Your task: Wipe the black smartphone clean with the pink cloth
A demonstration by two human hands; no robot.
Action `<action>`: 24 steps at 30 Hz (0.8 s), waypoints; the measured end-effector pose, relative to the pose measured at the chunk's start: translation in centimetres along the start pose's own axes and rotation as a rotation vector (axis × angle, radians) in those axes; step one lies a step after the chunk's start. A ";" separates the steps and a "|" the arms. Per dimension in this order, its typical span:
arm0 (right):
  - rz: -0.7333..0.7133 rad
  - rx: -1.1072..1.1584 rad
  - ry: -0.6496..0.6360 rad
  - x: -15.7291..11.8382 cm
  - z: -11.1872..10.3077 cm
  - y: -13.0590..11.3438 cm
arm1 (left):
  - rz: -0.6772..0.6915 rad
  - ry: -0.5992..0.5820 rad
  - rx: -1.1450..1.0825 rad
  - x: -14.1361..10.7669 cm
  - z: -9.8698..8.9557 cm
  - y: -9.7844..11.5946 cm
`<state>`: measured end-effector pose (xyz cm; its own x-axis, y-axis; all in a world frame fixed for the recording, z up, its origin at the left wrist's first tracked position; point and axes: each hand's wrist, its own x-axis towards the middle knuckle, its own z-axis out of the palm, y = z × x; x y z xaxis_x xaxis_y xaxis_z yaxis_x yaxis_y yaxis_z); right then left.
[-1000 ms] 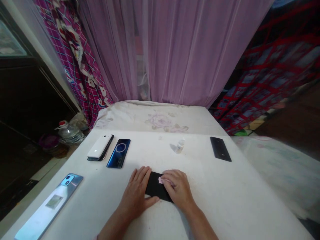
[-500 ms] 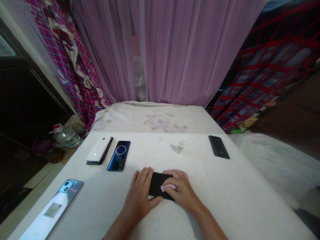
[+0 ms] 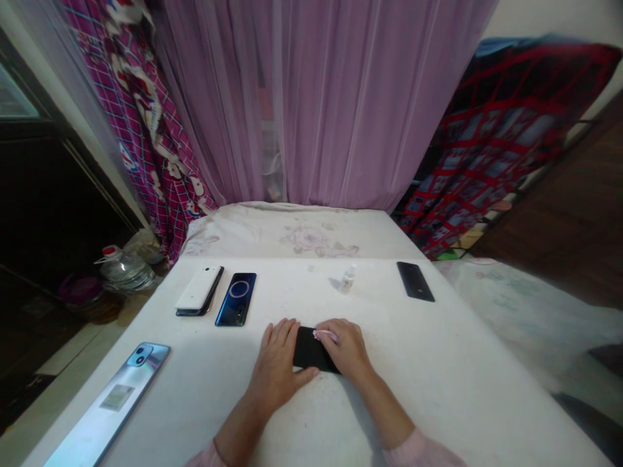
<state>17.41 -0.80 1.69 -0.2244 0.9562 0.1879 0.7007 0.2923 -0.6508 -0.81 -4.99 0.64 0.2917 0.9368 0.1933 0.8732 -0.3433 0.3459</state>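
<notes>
1. Pink cloth [image 3: 325, 335] shifts toward far edge of black slab [image 3: 307, 351]; contact seems on another patch.
2. Right hand [image 3: 347, 350]: fingers pinch the cloth.
3. Left hand [image 3: 277, 358]: fingers spread, bracing slab's left end (slab lies on the table [image 3: 448, 370]).

The bare left hand [image 3: 276, 362] is laid palm-down across the left end of the flat black rectangular slab [image 3: 310, 355], fingers extended, thumb spread along its near edge. The bare right hand [image 3: 346, 350] is curled over its right end, fingertips pinched. Both forearms [image 3: 246, 418] are angled inward from its near side, partly covered by pale pink sleeves [image 3: 422, 450].
</notes>
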 end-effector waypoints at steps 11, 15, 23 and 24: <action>-0.068 0.020 -0.011 -0.7 -0.3 0.3 | -0.010 0.016 0.053 0.1 0.5 -0.3; -0.112 0.011 -0.019 -2.3 -1.0 0.7 | -0.001 0.036 0.047 0.1 0.7 -0.4; -0.080 -0.010 0.028 -2.7 -0.7 0.7 | 0.003 0.057 0.019 0.0 1.0 -0.6; -0.070 -0.012 0.043 -2.5 -0.6 0.6 | 0.002 0.053 0.016 0.0 0.9 -0.5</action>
<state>18.84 -3.03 1.26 -0.2438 0.9331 0.2644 0.6924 0.3584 -0.6262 -0.91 -4.74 -0.38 0.2724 0.9312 0.2421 0.8789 -0.3432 0.3313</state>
